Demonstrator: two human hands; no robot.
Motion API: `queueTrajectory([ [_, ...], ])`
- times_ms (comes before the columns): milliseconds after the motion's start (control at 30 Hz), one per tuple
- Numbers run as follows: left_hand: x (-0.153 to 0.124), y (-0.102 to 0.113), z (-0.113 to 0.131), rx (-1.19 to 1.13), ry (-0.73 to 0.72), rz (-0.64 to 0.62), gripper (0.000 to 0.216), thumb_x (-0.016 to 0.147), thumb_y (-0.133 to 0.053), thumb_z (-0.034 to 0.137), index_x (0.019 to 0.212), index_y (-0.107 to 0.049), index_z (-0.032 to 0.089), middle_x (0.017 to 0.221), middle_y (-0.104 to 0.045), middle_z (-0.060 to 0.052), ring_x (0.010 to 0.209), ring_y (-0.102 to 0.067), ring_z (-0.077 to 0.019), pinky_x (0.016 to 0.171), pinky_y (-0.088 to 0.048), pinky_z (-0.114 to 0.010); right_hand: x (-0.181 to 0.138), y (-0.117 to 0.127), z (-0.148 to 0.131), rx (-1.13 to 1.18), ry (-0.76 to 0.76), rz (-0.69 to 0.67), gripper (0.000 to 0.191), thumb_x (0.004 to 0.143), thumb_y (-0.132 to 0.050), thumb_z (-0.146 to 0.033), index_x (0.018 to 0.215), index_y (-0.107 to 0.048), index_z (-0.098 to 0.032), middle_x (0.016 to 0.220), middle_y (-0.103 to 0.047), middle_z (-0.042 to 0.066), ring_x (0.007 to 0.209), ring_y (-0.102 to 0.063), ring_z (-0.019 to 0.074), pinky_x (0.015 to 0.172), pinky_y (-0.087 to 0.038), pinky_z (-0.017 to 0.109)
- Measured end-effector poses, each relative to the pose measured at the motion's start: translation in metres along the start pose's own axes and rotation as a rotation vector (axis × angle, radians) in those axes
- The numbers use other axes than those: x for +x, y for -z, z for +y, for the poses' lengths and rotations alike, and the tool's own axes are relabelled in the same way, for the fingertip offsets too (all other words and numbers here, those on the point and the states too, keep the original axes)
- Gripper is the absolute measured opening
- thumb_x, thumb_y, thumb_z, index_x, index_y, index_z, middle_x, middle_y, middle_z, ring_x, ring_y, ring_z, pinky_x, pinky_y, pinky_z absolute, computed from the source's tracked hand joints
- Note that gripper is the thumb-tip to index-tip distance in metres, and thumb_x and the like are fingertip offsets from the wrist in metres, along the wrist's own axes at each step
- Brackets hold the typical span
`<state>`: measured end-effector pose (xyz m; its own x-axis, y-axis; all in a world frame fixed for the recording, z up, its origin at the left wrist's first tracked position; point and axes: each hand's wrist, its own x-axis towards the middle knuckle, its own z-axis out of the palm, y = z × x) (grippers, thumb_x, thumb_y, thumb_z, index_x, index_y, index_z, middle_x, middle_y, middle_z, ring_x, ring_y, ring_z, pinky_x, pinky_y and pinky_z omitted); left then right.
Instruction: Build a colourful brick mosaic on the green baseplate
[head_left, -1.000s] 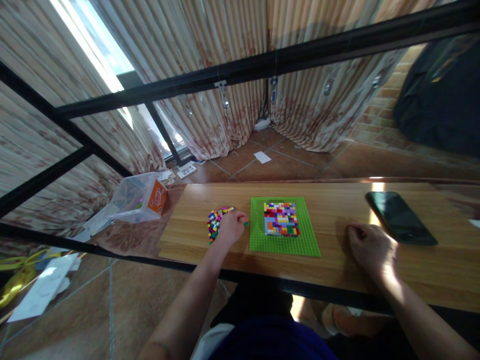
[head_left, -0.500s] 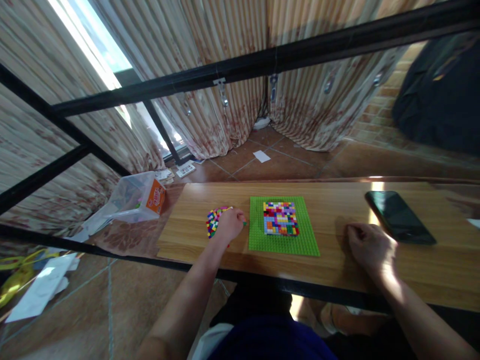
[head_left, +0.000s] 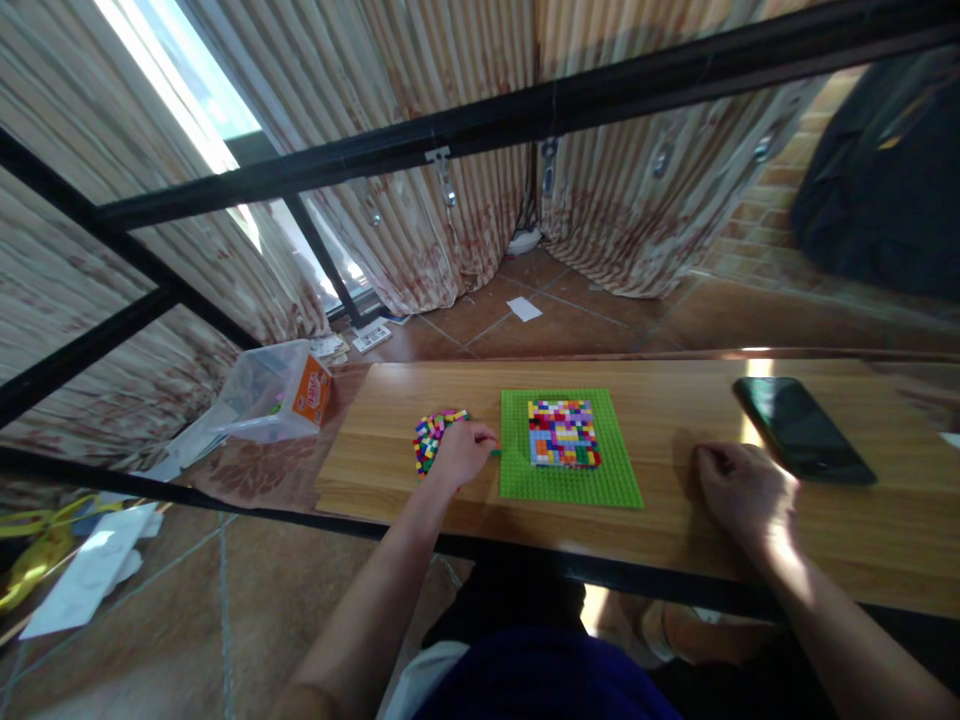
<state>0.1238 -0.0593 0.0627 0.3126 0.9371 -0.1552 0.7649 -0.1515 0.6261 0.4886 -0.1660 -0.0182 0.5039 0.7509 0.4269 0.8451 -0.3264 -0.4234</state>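
— On the table, left of the green baseplate, the brick pile is touched by the left hand, fingers curled (any hold cannot be told).
— And the right hand is rested well apart, loosely closed, nothing seen in it.

Hands: two, left hand, right hand
Green baseplate: one, between them
Brick pile: one, at left hand
Phone: one, beyond right hand

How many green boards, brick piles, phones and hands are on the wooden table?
Green baseplate: 1
Pile of loose bricks: 1
Black phone: 1
Hands: 2, left hand and right hand
Total: 5
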Motion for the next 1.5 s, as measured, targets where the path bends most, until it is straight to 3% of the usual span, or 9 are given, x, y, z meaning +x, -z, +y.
queueTrajectory([
  [533,0.002,-0.014,-0.002,-0.012,-0.012,0.123,0.02,0.085,-0.061,0.007,0.089,-0.078,0.018,0.088,-0.079,-0.003,0.081,-0.071,-0.0157,0.079,-0.054,-0.027,0.001,-0.005,0.006,-0.021,0.013,0.028,0.035,0.083,-0.051,-0.042,0.083,-0.076,-0.017,0.08,-0.07,0.011,0.07,-0.057,0.0198,0.061,-0.037,0.029],
  [867,-0.003,-0.009,-0.006,0.054,-0.077,0.178,0.026,0.089,-0.056,0.01,0.098,-0.078,0.019,0.097,-0.079,-0.005,0.085,-0.071,-0.0184,0.084,-0.055,-0.032,0.0,-0.006,0.006,-0.013,0.027,0.028,0.035,0.085,-0.05,-0.04,0.083,-0.075,-0.015,0.082,-0.07,0.012,0.071,-0.057,0.0201,0.061,-0.038,0.031],
  [1100,0.001,-0.008,-0.009,0.08,-0.116,0.239,0.023,0.086,-0.059,0.009,0.092,-0.079,0.019,0.094,-0.078,-0.006,0.087,-0.07,-0.0189,0.085,-0.056,-0.033,0.0,-0.006,0.005,-0.021,0.051,0.043,0.032,0.085,-0.051,-0.038,0.083,-0.074,-0.017,0.082,-0.07,0.01,0.071,-0.059,0.021,0.062,-0.041,0.031],
  [1267,0.001,-0.012,0.005,0.024,-0.239,0.268,0.022,0.088,-0.058,0.01,0.091,-0.078,0.02,0.086,-0.076,-0.004,0.079,-0.068,-0.0164,0.08,-0.055,-0.03,-0.001,-0.006,0.004,-0.018,0.042,0.048,0.03,0.084,-0.052,-0.038,0.083,-0.074,-0.017,0.083,-0.071,0.011,0.07,-0.06,0.0211,0.062,-0.042,0.032],
  [1500,0.007,-0.034,0.033,-0.135,-0.311,0.27,0.019,0.089,-0.062,0.011,0.098,-0.075,0.02,0.099,-0.077,-0.004,0.09,-0.071,-0.0175,0.089,-0.056,-0.032,0.0,-0.007,0.003,-0.019,0.048,0.057,0.031,0.085,-0.051,-0.039,0.082,-0.074,-0.018,0.08,-0.07,0.01,0.069,-0.059,0.0208,0.059,-0.04,0.031],
])
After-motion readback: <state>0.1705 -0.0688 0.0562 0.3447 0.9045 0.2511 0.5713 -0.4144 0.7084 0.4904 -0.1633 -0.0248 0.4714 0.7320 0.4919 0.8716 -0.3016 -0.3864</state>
